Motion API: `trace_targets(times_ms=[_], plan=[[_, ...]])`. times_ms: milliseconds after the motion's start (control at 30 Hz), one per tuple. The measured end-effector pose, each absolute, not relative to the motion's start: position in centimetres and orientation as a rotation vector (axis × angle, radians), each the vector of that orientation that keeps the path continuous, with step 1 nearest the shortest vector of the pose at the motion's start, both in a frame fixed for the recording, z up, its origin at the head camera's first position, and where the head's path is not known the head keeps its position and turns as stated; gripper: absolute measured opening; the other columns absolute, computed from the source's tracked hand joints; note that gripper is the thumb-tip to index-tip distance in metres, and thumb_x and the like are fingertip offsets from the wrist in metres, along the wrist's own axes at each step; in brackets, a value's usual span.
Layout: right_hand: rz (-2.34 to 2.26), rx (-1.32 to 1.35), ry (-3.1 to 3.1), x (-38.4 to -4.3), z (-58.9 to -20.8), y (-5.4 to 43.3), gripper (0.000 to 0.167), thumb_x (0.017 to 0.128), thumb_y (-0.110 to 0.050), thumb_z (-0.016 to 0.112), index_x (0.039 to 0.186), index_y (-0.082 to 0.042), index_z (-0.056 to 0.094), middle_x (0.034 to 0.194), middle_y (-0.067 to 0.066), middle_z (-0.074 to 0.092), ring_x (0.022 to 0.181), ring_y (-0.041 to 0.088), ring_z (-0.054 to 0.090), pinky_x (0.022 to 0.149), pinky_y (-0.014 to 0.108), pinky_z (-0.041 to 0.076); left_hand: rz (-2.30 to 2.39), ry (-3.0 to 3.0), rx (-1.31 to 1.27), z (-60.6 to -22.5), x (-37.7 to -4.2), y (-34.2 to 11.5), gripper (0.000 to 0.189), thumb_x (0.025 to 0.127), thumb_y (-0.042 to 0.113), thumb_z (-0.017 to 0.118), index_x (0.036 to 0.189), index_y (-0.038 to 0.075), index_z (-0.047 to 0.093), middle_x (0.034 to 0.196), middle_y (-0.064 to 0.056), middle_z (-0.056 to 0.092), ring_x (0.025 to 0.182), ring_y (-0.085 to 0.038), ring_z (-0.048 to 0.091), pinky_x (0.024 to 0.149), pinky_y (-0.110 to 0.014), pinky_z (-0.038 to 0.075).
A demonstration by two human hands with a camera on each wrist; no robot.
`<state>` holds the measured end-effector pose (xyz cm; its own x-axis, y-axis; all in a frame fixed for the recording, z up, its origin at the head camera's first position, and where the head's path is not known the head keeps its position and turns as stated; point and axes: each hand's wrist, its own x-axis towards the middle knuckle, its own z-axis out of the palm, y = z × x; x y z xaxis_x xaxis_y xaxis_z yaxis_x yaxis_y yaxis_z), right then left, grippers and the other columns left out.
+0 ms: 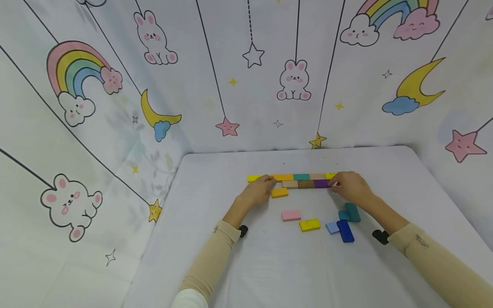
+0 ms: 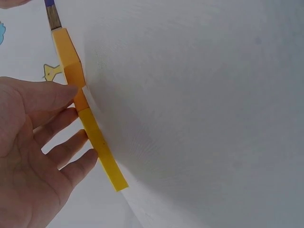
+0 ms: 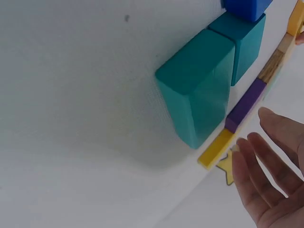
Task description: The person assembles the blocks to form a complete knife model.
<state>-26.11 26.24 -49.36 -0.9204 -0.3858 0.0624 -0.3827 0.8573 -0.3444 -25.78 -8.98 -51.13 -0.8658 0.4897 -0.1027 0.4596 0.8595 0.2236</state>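
In the head view, two adjoining lines of blocks were seen toward the back of the white table [image 1: 215,171]. The far line was made up of a yellow block [image 1: 254,178], an orange block [image 1: 284,177], a teal block [image 1: 301,176], a pale block [image 1: 317,176] and an end yellow block [image 1: 330,175]; the near line was formed by a wooden block [image 1: 290,185], a brown block [image 1: 306,184] and a purple block [image 1: 321,184]. The left hand [image 1: 259,191] was placed at the left part, with a second orange block [image 1: 279,193] just beside it, and the right hand [image 1: 352,187] at the right end. A pink block [image 1: 291,215] and a dark blue block [image 1: 345,231] were among those left outside the lines.

In the left wrist view, the left hand was seen unclenched, its fingertips rested along the yellow block.

In the right wrist view, the right hand was seen relaxed, its thumb and fingers parted near the purple block; whether contact was made could not be told. The step in hand was judged to be the lining up of the blocks from both ends, and light, even pressure seemed to be called for next
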Motion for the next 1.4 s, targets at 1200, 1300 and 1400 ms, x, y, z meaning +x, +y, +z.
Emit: trace_targets(times_ms=[1200,1300,1400], plan=[[-0.549,-0.911,2.814,-17.3,-49.7,27.1,0.026,0.083,-0.038,0.089,0.105,-0.027,0.082,0.105,-0.015,0.073,0.098,0.014,0.066,0.086,0.041,0.062,0.338,2.873,0.714,-51.0,-25.6,-9.1,0.048,0.108,0.013,0.052,0.155,0.013,0.051,0.159,-0.004,0.046,0.147,-0.02,0.044,0.123,-0.035,0.036],[-0.541,-0.911,2.822,-16.9,-50.0,27.0,0.024,0.082,-0.037,0.09,0.104,-0.029,0.082,0.104,-0.018,0.072,0.097,0.01,0.064,0.086,0.038,0.061,0.34,2.878,0.724,-51.0,-25.6,-9.0,0.048,0.107,0.012,0.053,0.155,0.013,0.052,0.159,-0.004,0.047,0.147,-0.02,0.045,0.123,-0.035,0.036],[-0.541,-0.95,2.821,-16.7,-50.1,26.9,0.021,0.083,-0.033,0.089,0.102,-0.03,0.082,0.102,-0.02,0.072,0.096,0.008,0.063,0.086,0.038,0.061,0.348,2.881,0.728,-51.0,-25.6,-9.0,0.048,0.107,0.012,0.053,0.155,0.013,0.052,0.158,-0.004,0.048,0.146,-0.02,0.045,0.123,-0.035,0.037]])
